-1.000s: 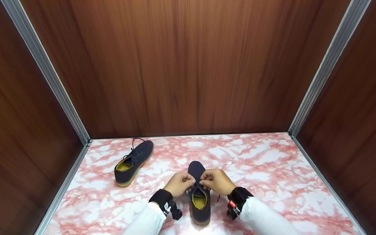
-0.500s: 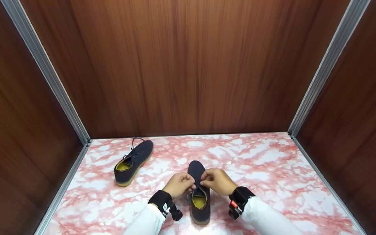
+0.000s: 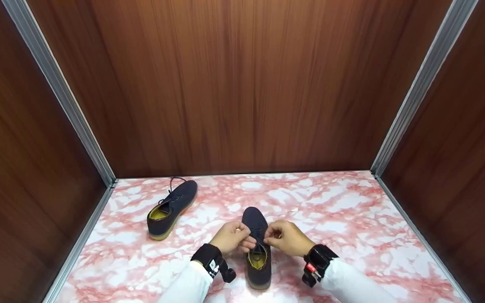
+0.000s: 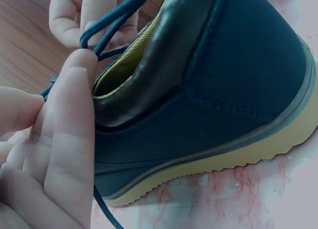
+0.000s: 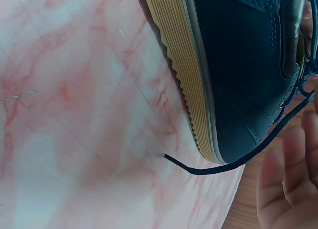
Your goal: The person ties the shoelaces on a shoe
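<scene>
A dark navy lace-up shoe point(image 3: 259, 275) with a yellow lining stands between the hands, toe pointing away. My left hand point(image 3: 232, 237) is at its left side, thumb and finger pinching the shoelace over the opening. At the right edge of the shoe, my right hand point(image 3: 289, 238) has thumb and index finger brought together on the lace. A loop of shoelace point(image 4: 112, 23) rises near the fingertips in the left wrist view. One loose lace end point(image 5: 208, 171) trails past the toe side in the right wrist view. The fingers partly hide the knot area.
A second matching shoe point(image 3: 179, 200) lies farther back on the left, its laces trailing by the toe. The red-and-white marbled surface point(image 3: 331, 210) is bounded by brown wood-look panels point(image 3: 242, 92) and grey metal edge strips point(image 3: 404, 109).
My right hand has moved a little to the right and nearer, away from the left hand. The left hand's lower fingers have spread over the opening. Both shoes stay in place.
</scene>
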A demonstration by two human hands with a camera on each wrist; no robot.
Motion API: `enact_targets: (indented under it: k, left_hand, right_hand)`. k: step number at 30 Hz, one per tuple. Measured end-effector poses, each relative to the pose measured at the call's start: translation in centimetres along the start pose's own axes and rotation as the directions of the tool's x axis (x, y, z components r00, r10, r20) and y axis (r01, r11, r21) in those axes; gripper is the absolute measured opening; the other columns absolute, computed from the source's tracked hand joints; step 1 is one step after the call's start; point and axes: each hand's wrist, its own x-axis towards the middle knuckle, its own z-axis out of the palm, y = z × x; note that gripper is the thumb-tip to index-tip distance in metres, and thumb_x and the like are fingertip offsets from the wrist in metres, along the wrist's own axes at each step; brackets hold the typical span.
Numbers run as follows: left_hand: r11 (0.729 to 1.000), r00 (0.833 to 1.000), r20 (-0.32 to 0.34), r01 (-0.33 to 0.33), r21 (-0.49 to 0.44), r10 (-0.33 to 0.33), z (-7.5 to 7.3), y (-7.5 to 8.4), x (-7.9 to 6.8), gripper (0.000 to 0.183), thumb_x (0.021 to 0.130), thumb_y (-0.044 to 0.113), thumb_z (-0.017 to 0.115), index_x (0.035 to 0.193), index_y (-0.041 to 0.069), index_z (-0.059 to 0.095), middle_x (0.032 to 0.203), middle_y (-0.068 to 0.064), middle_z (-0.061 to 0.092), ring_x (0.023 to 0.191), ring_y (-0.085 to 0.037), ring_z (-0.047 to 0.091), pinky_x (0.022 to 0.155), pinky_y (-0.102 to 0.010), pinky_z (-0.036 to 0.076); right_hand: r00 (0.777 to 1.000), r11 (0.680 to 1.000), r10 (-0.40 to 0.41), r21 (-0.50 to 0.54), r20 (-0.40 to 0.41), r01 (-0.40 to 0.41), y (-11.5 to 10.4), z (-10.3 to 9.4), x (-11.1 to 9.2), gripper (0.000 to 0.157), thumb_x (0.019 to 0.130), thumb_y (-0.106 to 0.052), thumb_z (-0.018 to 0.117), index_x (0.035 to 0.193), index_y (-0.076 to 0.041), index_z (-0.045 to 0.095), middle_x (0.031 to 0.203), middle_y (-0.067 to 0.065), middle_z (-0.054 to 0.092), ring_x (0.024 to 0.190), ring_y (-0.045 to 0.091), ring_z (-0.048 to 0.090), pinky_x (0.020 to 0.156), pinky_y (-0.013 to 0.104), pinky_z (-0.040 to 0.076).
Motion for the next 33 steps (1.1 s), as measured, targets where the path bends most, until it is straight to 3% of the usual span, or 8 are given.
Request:
enact_targets:
  k: [4, 10, 19, 25, 31, 33]
  left_hand:
    - [1.000, 1.000, -0.011, 0.018, -0.022, -0.018, 0.1, 0.0, 0.0, 0.010, 0.106, 0.009, 0.052, 0.102, 0.001, 0.057, 0.084, -0.009, 0.077, 0.069, -0.009, 0.072, 0.060, -0.020, 0.059]
    - [1.000, 1.000, -0.020, 0.013, -0.027, -0.013, 0.1, -0.1, 0.0, 0.012, 0.107, 0.011, 0.052, 0.104, 0.001, 0.056, 0.084, -0.009, 0.077, 0.070, -0.010, 0.073, 0.062, -0.022, 0.061]
    - [0.999, 0.999, -0.030, 0.021, -0.024, -0.022, 0.2, 0.0, -0.1, 0.011, 0.106, 0.010, 0.052, 0.105, 0.000, 0.056, 0.085, -0.010, 0.077, 0.071, -0.010, 0.073, 0.063, -0.022, 0.061]
    - [0.999, 0.999, -0.026, 0.025, -0.026, -0.025, 0.2, -0.1, 0.0, 0.011, 0.107, 0.011, 0.052, 0.104, 0.001, 0.056, 0.086, -0.009, 0.077, 0.071, -0.009, 0.072, 0.063, -0.021, 0.061]
    - [0.999, 0.999, -0.022, 0.023, -0.025, -0.024, 0.2, -0.1, -0.1, 0.011, 0.107, 0.011, 0.051, 0.105, 0.001, 0.056, 0.088, -0.010, 0.077, 0.071, -0.009, 0.072, 0.064, -0.022, 0.061]
    - [0.999, 1.000, -0.020, 0.021, -0.026, -0.021, 0.2, -0.1, -0.1, 0.011, 0.106, 0.010, 0.051, 0.106, 0.000, 0.056, 0.087, -0.011, 0.077, 0.071, -0.010, 0.072, 0.064, -0.022, 0.061]
  right_hand:
    - [0.996, 0.999, 0.039, 0.030, 0.078, -0.042, 0.0, 0.0, -0.3, 0.008, 0.093, -0.020, 0.076, 0.087, -0.015, 0.077, 0.085, -0.002, 0.071, 0.079, 0.001, 0.058, 0.073, 0.020, 0.049]
    - [0.989, 0.992, 0.085, 0.086, 0.122, -0.096, -0.1, 0.7, -0.6, 0.025, 0.095, -0.032, 0.075, 0.083, -0.011, 0.078, 0.078, -0.005, 0.068, 0.071, 0.000, 0.056, 0.064, 0.018, 0.046]
    - [0.975, 0.953, 0.151, 0.236, 0.165, -0.188, -0.7, 1.8, -0.7, 0.020, 0.086, -0.017, 0.083, 0.079, 0.001, 0.077, 0.070, -0.005, 0.071, 0.064, -0.001, 0.058, 0.060, 0.016, 0.046]
    - [0.965, 0.942, 0.188, 0.243, 0.182, -0.230, -1.2, 2.0, -0.7, 0.018, 0.084, -0.011, 0.078, 0.080, 0.006, 0.074, 0.067, -0.008, 0.066, 0.064, 0.003, 0.057, 0.059, 0.017, 0.044]
    - [0.954, 0.922, 0.235, 0.269, 0.184, -0.279, -1.4, 1.9, -0.7, 0.022, 0.088, -0.019, 0.079, 0.085, 0.003, 0.078, 0.077, 0.009, 0.077, 0.067, 0.006, 0.061, 0.061, 0.020, 0.049]
    - [0.954, 0.917, 0.234, 0.284, 0.189, -0.281, -1.4, 2.0, -0.7, 0.023, 0.088, -0.018, 0.080, 0.086, 0.005, 0.078, 0.077, 0.009, 0.077, 0.067, 0.006, 0.061, 0.061, 0.020, 0.049]
